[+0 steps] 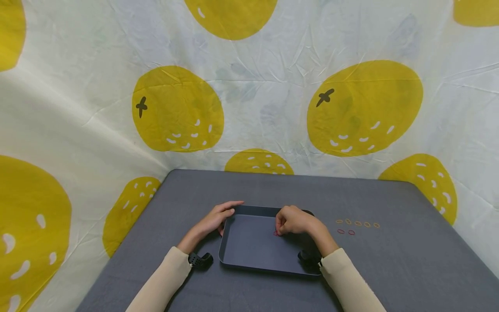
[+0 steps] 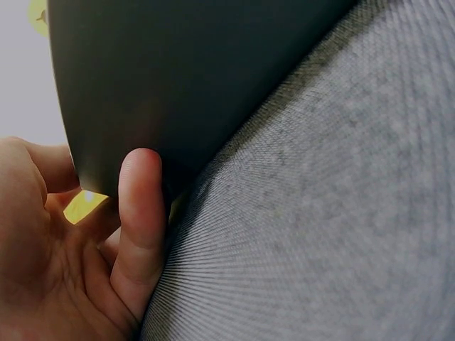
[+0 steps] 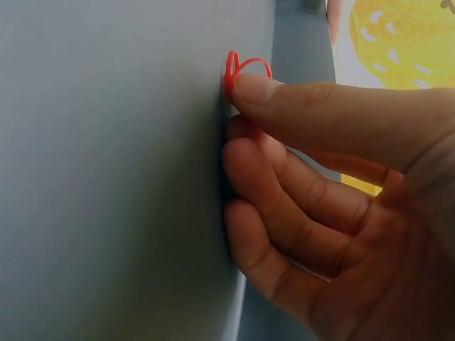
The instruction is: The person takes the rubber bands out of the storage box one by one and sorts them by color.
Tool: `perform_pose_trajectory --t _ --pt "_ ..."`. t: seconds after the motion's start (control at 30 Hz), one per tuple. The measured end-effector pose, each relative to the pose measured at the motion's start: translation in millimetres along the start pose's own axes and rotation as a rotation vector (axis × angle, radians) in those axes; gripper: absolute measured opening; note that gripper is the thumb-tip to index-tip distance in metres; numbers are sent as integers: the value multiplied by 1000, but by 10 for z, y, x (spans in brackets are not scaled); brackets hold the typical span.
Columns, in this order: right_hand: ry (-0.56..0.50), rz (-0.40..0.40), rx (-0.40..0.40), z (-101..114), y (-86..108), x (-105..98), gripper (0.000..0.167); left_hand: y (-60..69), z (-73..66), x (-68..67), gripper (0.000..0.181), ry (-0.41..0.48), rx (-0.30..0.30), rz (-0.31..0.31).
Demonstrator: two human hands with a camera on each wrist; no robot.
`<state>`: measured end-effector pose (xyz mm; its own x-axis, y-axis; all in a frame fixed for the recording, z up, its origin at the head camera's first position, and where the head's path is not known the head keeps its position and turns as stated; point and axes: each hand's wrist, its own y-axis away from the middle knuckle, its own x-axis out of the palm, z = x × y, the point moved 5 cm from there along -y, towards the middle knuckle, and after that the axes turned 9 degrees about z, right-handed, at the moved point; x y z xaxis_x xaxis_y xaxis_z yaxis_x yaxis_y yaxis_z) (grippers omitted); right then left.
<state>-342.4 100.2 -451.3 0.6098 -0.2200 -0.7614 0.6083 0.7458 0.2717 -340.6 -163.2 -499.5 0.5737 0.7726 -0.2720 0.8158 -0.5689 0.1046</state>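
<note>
A shallow dark grey tray (image 1: pixel 249 242) lies on the table. My left hand (image 1: pixel 213 219) holds its far left corner; in the left wrist view one finger (image 2: pixel 141 206) lies against the outer wall and another part of the hand reaches over the rim. Inside the tray, toward its right side, my right hand (image 1: pixel 293 220) pinches a thin red rubber band (image 3: pixel 230 74) between thumb and forefinger. Two red loops stick out past the thumb tip, close to the tray floor. The other right fingers are curled, their tips touching or nearly touching the tray floor.
Right of the tray lie several yellow rubber bands (image 1: pixel 358 223) in a row, with two red rubber bands (image 1: pixel 351 232) in front of them. Grey cloth covers the table (image 1: pixel 393 268). Behind it hangs a white curtain (image 1: pixel 265 108) with yellow fruit prints.
</note>
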Motion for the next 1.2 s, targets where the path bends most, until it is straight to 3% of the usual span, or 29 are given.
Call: perform_pose_trajectory --t 1.2 --pt "8 2 -10 26 8 -24 13 -17 12 -14 43 2 6 -7"
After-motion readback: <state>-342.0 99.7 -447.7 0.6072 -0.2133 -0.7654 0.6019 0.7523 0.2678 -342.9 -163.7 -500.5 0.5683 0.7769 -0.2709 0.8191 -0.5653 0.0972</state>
